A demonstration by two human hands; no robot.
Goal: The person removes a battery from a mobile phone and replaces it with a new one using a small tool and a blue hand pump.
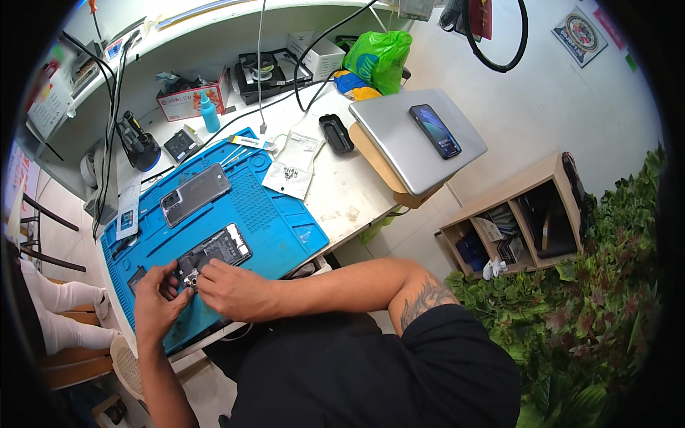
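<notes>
An opened phone (pixel 216 250) lies face down on a blue work mat (pixel 271 214), its insides showing. My left hand (pixel 155 296) rests at the phone's near end, fingers curled against it. My right hand (pixel 232 289) pinches at the same end, fingertips on the phone's corner next to the left hand; whether a small part or tool sits between the fingers I cannot tell. A grey phone back cover (pixel 195 193) lies farther up the mat, apart from both hands.
A closed silver laptop (pixel 399 146) with a dark phone (pixel 434 130) on it sits at the right end of the white bench. A clear bag of small parts (pixel 291 171), a black tray (pixel 336 133), a blue bottle (pixel 209 114) and cables lie behind the mat. A wooden shelf (pixel 521 221) stands on the floor.
</notes>
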